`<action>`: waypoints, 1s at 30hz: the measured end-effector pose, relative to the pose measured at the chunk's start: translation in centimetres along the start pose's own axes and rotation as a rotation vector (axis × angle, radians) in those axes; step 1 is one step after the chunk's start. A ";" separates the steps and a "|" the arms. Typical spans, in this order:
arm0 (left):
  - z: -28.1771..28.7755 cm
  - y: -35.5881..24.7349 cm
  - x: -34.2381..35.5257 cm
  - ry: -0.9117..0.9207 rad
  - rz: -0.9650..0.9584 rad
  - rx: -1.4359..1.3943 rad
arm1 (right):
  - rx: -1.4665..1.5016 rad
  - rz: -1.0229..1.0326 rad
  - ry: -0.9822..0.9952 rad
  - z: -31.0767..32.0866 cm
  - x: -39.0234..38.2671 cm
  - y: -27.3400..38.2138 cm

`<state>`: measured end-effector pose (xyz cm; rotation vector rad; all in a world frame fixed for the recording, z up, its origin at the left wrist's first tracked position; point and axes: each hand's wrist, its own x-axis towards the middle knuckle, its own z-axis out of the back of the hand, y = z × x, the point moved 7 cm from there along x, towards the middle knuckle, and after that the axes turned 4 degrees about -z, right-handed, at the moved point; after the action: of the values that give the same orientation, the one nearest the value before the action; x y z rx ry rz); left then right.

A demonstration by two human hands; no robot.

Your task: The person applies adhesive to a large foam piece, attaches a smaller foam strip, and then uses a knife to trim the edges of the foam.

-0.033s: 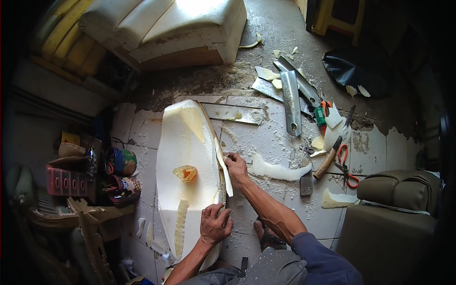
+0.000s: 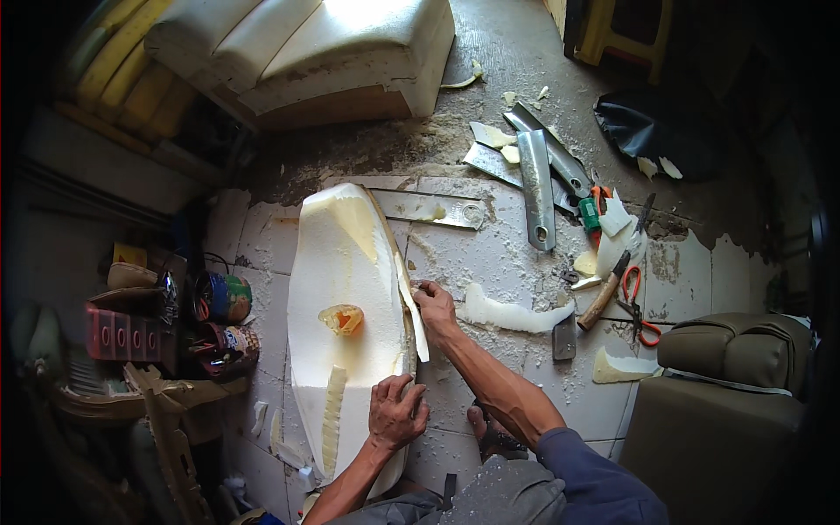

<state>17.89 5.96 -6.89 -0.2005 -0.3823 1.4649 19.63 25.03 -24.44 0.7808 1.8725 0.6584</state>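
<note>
A long, seat-shaped white foam pad (image 2: 328,262) lies before me, with a brown edge along its right side. A loose strip of white foam (image 2: 413,319) hangs along that edge. My right hand (image 2: 436,308) is closed at the edge, its fingertips pinching beside the strip. Closer to me, my left hand (image 2: 396,413) rests on the pad with bent fingers hooked at its right edge; what lies under the fingertips is hidden. On the pad sit a translucent amber lump (image 2: 341,320) and a yellowish ribbed strip (image 2: 333,420).
Metal strips (image 2: 535,188), scissors with orange handles (image 2: 640,306), a wooden-handled knife (image 2: 604,293), a dark block (image 2: 563,338) and foam scraps (image 2: 516,311) lie to the right. Containers of tools (image 2: 223,297) stand left. A brown padded seat (image 2: 717,429) stands at lower right.
</note>
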 end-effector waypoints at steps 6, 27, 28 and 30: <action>0.0 0.3 -0.4 0.016 0.002 0.023 | -0.093 -0.003 0.022 -0.9 -1.1 2.1; 0.0 0.0 0.2 0.028 0.031 0.021 | -0.267 0.182 0.159 -0.4 -1.7 2.4; 0.0 0.0 0.1 0.031 0.032 0.024 | -0.274 0.176 0.158 -0.4 -1.8 2.6; 0.1 0.0 0.3 0.022 0.027 0.009 | -0.306 0.188 0.085 0.5 -1.4 3.2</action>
<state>17.89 6.22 -6.75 -0.2157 -0.3561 1.4898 21.23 26.11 -21.52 0.7412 1.7300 1.0832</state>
